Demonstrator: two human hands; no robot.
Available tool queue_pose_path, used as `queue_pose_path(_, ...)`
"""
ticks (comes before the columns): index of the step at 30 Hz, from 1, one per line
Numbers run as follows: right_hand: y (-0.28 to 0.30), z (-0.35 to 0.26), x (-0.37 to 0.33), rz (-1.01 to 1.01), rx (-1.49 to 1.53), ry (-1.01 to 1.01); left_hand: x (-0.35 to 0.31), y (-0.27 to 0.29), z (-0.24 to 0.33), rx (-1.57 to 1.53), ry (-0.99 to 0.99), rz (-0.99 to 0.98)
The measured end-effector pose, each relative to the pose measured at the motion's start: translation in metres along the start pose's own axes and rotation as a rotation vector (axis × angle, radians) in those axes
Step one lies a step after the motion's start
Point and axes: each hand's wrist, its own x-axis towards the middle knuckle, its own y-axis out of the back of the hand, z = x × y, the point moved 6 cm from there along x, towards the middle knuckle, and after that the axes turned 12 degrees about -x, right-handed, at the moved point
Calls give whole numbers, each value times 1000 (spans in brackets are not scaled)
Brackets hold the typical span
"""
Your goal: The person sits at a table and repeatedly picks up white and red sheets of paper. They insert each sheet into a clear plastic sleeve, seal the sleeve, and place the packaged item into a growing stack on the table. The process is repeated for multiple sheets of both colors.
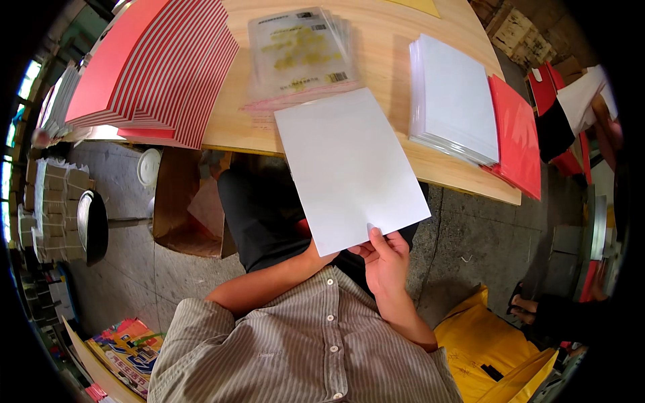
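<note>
Hands [388, 260] at a white sheet [353, 168], rectangular, blank-faced, smooth, square-cornered

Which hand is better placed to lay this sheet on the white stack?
Likely your right hand: it pinches the white sheet at its near edge, thumb on top, nearer the white stack. Your left hand is mostly hidden by the sheet.

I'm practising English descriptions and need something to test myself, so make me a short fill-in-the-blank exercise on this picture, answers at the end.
1. The right hand grips the white sheet with its ____ lying on top.
2. The tall stack on the left of the table has covers coloured ____.
3. The clear plastic sleeves bear large central print coloured ____.
4. The striped shirt has a front row of white ____.

Missing words: thumb; red; yellow; buttons.
</note>
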Motion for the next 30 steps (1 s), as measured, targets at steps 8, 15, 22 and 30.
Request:
queue_pose_path(8,0,7,-1,-2,28,-15,0,-6,8,123,-31,46)
queue_pose_path(15,-4,12,7,26,44,-14,-3,-12,10,173,-2,51)
queue_pose_path(22,-12,7,20,9,53,-30,-8,-13,16,204,-123,160)
queue_pose_path(30,-29,-7,33,-2,169,-76,-3,-19,23,168,-140,211)
